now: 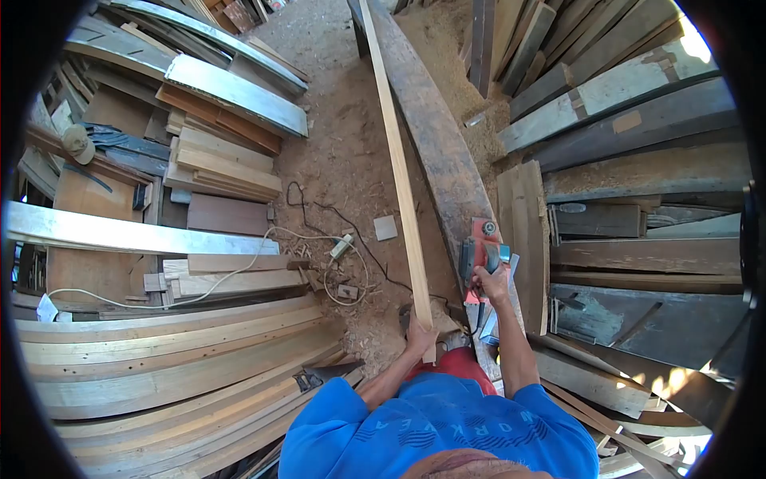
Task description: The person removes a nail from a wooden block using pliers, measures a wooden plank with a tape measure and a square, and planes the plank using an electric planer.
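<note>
Fingers of my left hand (419, 335) are wrapped round the near end of a long, narrow wooden strip (403, 184). The strip runs away from me, its far end along the left side of the workbench plank. My right hand (491, 281) grips the handle of a red electric planer (481, 249), which sits on the near part of a long, worn workbench plank (447, 144). A dark cord hangs from the planer's rear. The planer's underside is hidden.
Stacked boards (159, 367) fill the left side, with more planks (638, 184) leaning on the right. A white extension socket (341, 246) with cords lies on the shaving-covered floor (335, 160). A pale square piece (385, 227) lies nearby. A hand saw (323, 373) rests near my left elbow.
</note>
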The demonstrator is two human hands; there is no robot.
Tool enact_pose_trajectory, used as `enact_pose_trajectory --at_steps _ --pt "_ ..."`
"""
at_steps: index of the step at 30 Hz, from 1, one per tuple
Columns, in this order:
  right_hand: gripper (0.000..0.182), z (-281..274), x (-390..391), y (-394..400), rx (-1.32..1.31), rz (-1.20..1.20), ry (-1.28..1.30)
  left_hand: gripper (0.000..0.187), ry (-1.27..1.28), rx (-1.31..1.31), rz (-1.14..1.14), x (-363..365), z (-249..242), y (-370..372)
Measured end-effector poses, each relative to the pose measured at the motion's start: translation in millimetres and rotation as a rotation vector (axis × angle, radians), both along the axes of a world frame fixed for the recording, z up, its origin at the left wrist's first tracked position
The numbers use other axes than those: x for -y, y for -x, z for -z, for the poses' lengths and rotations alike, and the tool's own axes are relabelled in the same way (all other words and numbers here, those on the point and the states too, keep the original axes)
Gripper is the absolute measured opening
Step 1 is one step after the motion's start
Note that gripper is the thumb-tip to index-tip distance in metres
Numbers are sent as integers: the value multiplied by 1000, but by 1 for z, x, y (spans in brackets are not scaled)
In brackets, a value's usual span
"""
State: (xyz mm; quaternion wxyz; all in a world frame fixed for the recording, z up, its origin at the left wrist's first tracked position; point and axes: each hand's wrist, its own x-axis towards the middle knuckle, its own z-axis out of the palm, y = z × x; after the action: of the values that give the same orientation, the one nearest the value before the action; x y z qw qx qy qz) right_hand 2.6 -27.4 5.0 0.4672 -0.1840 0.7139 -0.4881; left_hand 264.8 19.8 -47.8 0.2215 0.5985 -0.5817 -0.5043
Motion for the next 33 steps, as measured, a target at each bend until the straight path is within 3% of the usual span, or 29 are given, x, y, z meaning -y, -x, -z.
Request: enact_pose_trajectory --at_steps 2,4,8,12,16,18,21,24,27,30,33 --pt "31 -5 1 2 71 7 62 87 -77 14 -31 -9 30 7" --pt "23 -19 -2 5 120 5 89 87 -108 9 -56 -7 25 23" --pt "25 -68 -22 15 46 55 20 78 -99 47 -50 2 -2 63" --pt "34 -124 -71 22 -14 23 -53 69 -17 143 -48 27 8 109" --pt "45 -159 -106 27 -52 -4 -54 97 -165 -113 -97 68 -16 158" --pt "49 -174 -115 25 -19 8 -44 100 -71 -303 -104 73 -10 168" --pt "50 -193 -115 16 31 50 -8 98 -69 -124 -23 75 -14 163" --pt "51 -193 -110 15 42 23 56 91 347 59 13 65 29 133" --pt "52 -212 -93 8 64 20 183 82 394 107 434 52 -17 61" --pt "57 -249 -70 -3 92 7 312 56 260 -225 915 8 -86 53" --pt "59 -270 -49 -4 114 -36 491 31 170 -421 1184 -18 -107 50"
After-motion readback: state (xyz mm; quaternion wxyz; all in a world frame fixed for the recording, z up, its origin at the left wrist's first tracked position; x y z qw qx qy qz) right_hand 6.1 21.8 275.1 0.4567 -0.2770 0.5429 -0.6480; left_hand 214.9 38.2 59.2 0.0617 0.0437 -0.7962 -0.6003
